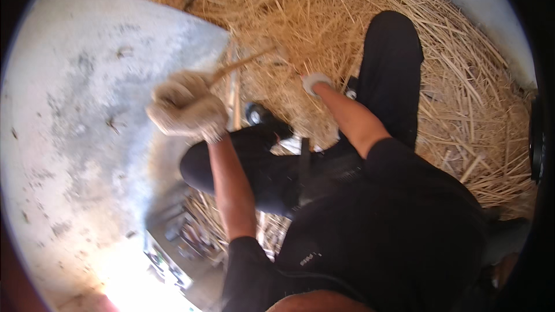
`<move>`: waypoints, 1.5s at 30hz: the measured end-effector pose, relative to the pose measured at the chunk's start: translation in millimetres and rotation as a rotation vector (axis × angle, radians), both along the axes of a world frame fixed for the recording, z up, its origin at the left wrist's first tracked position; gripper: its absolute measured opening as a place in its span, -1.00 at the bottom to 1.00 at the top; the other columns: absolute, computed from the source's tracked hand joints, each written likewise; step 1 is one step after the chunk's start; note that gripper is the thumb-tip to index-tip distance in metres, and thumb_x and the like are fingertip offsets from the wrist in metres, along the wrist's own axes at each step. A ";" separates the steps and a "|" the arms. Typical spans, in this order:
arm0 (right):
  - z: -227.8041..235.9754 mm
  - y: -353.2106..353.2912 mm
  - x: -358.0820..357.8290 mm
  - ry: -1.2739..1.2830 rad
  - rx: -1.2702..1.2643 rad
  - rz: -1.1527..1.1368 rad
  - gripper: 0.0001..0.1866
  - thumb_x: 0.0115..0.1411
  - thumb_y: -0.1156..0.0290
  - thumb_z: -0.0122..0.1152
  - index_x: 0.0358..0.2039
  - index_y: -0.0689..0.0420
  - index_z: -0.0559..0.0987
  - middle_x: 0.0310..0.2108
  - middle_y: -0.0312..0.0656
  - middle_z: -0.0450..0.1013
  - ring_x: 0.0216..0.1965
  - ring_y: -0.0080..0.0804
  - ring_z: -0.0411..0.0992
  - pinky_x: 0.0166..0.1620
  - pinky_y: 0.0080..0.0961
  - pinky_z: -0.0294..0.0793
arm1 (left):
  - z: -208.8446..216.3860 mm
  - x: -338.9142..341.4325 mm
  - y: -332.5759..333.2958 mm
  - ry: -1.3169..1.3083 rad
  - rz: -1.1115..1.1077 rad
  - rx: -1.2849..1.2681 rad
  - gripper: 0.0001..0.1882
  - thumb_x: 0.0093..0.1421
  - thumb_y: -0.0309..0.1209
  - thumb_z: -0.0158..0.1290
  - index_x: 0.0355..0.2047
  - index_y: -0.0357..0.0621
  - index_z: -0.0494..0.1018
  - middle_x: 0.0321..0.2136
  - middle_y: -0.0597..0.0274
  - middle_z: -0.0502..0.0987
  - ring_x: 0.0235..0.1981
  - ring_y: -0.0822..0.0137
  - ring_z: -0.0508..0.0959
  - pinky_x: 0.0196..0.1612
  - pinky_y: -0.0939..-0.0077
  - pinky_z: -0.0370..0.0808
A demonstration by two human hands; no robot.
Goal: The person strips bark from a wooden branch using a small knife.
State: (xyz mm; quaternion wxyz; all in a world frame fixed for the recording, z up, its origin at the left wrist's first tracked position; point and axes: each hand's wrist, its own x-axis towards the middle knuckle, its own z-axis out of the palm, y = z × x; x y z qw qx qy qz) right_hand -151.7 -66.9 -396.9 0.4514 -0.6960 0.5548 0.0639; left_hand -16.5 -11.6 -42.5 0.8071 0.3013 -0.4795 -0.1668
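Left hand (189,104): wears a thick off-white fabric glove (199,117); fingers curled, grip closed around the near end of the stick.
Stick: thin, straight, brown wood-like stick (245,62); slants up and right out of the left grip, far end over the straw. Contact between tip and straw cannot be told.
Right hand (315,82): in a pale glove, low at the straw, just beside the black-trousered right leg (393,63). Fingers small and indistinct; cannot tell whether the grip is spread or pinching.
Straw: loose golden-yellow dry straw (462,75), heaped beyond both hands and along the right side.
Left side: broad pale surface with grey stains (75,121), behind the left glove in view.
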 end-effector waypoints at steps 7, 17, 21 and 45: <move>111.3 15.3 32.6 -0.335 -0.176 -0.385 -0.22 0.42 -0.19 -0.39 -0.15 0.32 0.59 -0.36 0.30 0.52 -0.24 0.26 0.52 -0.17 0.02 0.47 | 18.4 38.6 -9.5 -0.015 0.003 0.062 -0.39 0.39 0.02 -0.31 -0.79 0.07 0.03 -0.87 0.38 0.03 -0.87 0.47 -0.01 -0.81 0.49 0.06; 150.5 36.6 77.3 -0.434 -0.378 -0.163 -0.30 0.40 -0.18 -0.23 -0.31 0.27 0.57 -0.45 0.27 0.52 -0.33 0.31 0.51 -0.26 0.06 0.50 | 14.7 54.3 6.6 -0.031 -0.032 0.188 -0.52 0.08 -0.04 -0.21 -0.90 0.13 0.04 -0.91 0.38 -0.05 -0.87 0.44 -0.08 -0.76 0.43 0.02; 118.8 13.7 75.8 -0.305 -0.358 -0.202 -0.31 0.40 -0.15 -0.22 -0.28 0.28 0.59 -0.43 0.24 0.54 -0.33 0.25 0.54 -0.26 0.08 0.51 | 8.8 71.5 9.6 -0.038 -0.114 0.149 -0.46 0.23 0.00 -0.23 -0.85 0.11 0.09 -0.91 0.36 0.00 -0.87 0.43 -0.03 -0.79 0.39 0.07; 71.9 -12.1 32.1 -0.110 -0.294 -0.172 -0.24 0.42 -0.18 -0.39 -0.17 0.30 0.57 -0.34 0.18 0.57 -0.21 0.17 0.56 -0.19 -0.07 0.53 | 10.0 65.3 6.5 0.055 -0.176 0.138 -0.51 0.19 -0.06 -0.23 -0.83 0.09 0.04 -0.89 0.36 0.04 -0.83 0.42 0.00 -0.68 0.41 -0.05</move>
